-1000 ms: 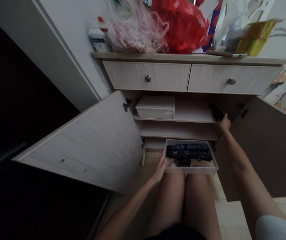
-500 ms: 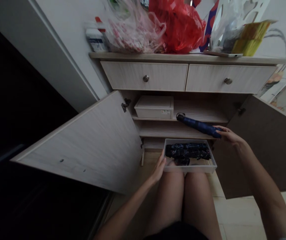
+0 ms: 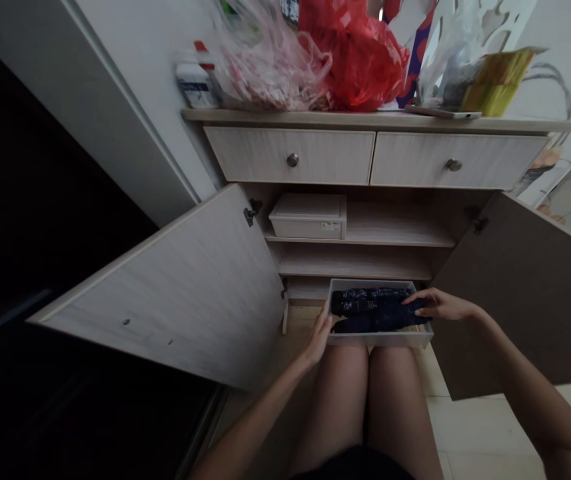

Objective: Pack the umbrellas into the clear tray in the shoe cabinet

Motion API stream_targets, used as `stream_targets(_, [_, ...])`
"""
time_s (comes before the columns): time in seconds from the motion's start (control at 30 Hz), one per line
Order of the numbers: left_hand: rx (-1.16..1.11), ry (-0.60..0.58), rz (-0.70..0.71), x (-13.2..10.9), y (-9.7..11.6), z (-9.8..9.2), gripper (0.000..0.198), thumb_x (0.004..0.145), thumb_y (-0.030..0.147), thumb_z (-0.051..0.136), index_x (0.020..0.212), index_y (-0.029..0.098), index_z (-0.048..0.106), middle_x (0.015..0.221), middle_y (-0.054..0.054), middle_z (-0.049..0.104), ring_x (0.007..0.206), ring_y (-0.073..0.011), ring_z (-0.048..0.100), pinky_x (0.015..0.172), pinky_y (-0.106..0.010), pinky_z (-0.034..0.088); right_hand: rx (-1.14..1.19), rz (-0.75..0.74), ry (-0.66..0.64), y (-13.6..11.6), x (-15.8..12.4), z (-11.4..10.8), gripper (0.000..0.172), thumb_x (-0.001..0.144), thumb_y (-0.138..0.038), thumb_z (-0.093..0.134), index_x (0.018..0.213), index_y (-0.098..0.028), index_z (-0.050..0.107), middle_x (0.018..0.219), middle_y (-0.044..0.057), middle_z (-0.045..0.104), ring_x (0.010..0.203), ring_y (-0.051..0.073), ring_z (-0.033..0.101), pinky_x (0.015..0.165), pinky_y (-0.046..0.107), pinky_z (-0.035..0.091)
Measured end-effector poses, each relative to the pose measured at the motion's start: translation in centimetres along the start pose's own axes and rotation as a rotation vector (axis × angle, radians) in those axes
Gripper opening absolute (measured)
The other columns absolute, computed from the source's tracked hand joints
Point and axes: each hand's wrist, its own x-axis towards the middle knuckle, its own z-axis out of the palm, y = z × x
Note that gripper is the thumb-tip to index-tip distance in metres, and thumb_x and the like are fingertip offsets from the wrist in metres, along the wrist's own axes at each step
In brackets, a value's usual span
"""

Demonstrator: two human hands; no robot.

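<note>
My left hand (image 3: 318, 337) gripping a translucent rectangular plastic tray (image 3: 380, 340), my right hand (image 3: 442, 305) holding a dark-blue folded fabric umbrella (image 3: 371, 323) inside it, pale lidded plastic box (image 3: 305, 217) behind, its white label (image 3: 330, 226) too small to read

At the left end of the cabinet top (image 3: 365, 119), a white bottle (image 3: 198, 87) is seen, and beside it a translucent bag (image 3: 275, 77) is set down, its contents only partly shown. Next to that, a red bag (image 3: 365, 63) is placed; farther right, a flat object (image 3: 442, 112) is laid along the front edge, near a yellow package (image 3: 496, 83). Below, two closed drawers (image 3: 335, 157) are each fitted with a round knob (image 3: 292, 160), and on the upper shelf (image 3: 398, 223) a pale lidded box (image 3: 308, 217) is kept
</note>
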Motion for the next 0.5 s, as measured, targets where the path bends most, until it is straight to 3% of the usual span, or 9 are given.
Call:
stream_targets(0.13, [0.026,-0.016,-0.021,-0.1,0.3,-0.2,0.093,0.083,0.079,0.035,0.155,0.021,0.027,0.165,-0.006,0.013,0.152,-0.0251,0.005,0.125,-0.04,0.006,-0.245,-0.002,0.01,0.8,0.3,1.6,0.052,0.079,-0.051,0.068,0.119,-0.018,0.071,0.084,0.005,0.068,0.072,0.017,0.058,0.073,0.032,0.05])
stream_targets(0.23, [0.04,-0.033,-0.04,-0.2,0.6,-0.4,0.097,0.082,0.08,0.034,0.156,0.019,0.023,0.165,-0.006,0.009,0.152,-0.0245,0.003,0.125,-0.039,0.004,-0.469,-0.004,0.109,1.1,0.3,2.4,0.042,0.074,-0.046,0.074,0.109,-0.023,0.076,0.095,0.009,0.07,0.092,0.026,0.061,0.091,0.042,0.046])
stream_targets(0.33, [0.049,-0.034,-0.04,-0.2,0.8,-0.4,0.098,0.082,0.081,0.033,0.157,0.017,0.022,0.165,-0.007,0.009,0.152,-0.0243,0.002,0.125,-0.039,0.003,-0.418,-0.062,0.139,1.7,0.3,2.6,0.041,0.074,-0.055,0.072,0.101,-0.024,0.078,0.106,0.011,0.07,0.106,0.029,0.06,0.1,0.045,0.042])
stream_targets(0.4, [0.048,-0.04,-0.033,-0.2,0.7,-0.3,0.098,0.083,0.08,0.033,0.157,0.016,0.022,0.165,-0.007,0.01,0.152,-0.024,0.003,0.125,-0.038,0.003,-0.259,-0.058,0.301,2.5,0.4,2.4,0.056,0.075,-0.067,0.065,0.105,-0.021,0.076,0.111,0.012,0.069,0.105,0.029,0.062,0.099,0.043,0.045])
stream_targets(0.5, [0.045,-0.04,-0.024,-0.2,0.5,-0.2,0.097,0.083,0.079,0.034,0.156,0.017,0.022,0.165,-0.007,0.01,0.152,-0.0242,0.003,0.125,-0.038,0.004,-0.004,0.112,0.679,4.4,0.7,2.5,0.077,0.073,-0.08,0.057,0.117,-0.019,0.07,0.112,0.014,0.069,0.104,0.03,0.063,0.096,0.044,0.049])
